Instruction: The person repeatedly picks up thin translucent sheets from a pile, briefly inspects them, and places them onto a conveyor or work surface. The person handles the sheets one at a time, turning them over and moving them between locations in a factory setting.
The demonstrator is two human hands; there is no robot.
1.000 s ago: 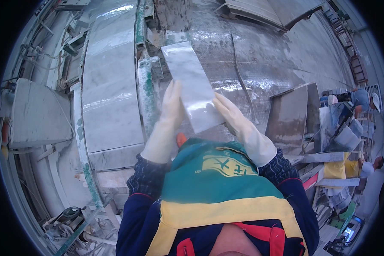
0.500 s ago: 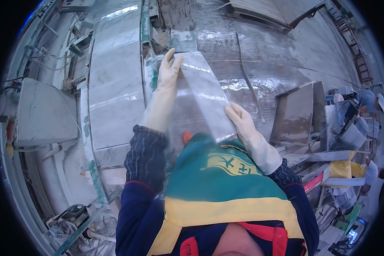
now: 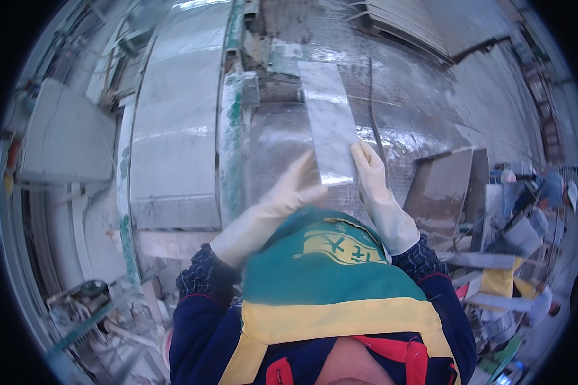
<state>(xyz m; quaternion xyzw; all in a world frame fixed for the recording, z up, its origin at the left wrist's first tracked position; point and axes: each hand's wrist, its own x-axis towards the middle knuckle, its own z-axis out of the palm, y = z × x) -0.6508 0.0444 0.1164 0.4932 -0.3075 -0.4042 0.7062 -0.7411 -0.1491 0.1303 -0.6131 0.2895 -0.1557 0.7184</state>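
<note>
Right hand (image 3: pixel 374 176) half-curled on pale slab (image 3: pixel 331 115)

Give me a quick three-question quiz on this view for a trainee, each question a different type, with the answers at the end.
1. True or false: the left hand has a pale glove on it.
2. Multiple choice: what colour is the largest panel of the apron? A) red B) green C) white
3. Fill in the blank: the right hand holds the pale, grey-veined slab by its ____ long edge, as seen in the picture.

Key:
1. True.
2. B, green.
3. Right.
</note>
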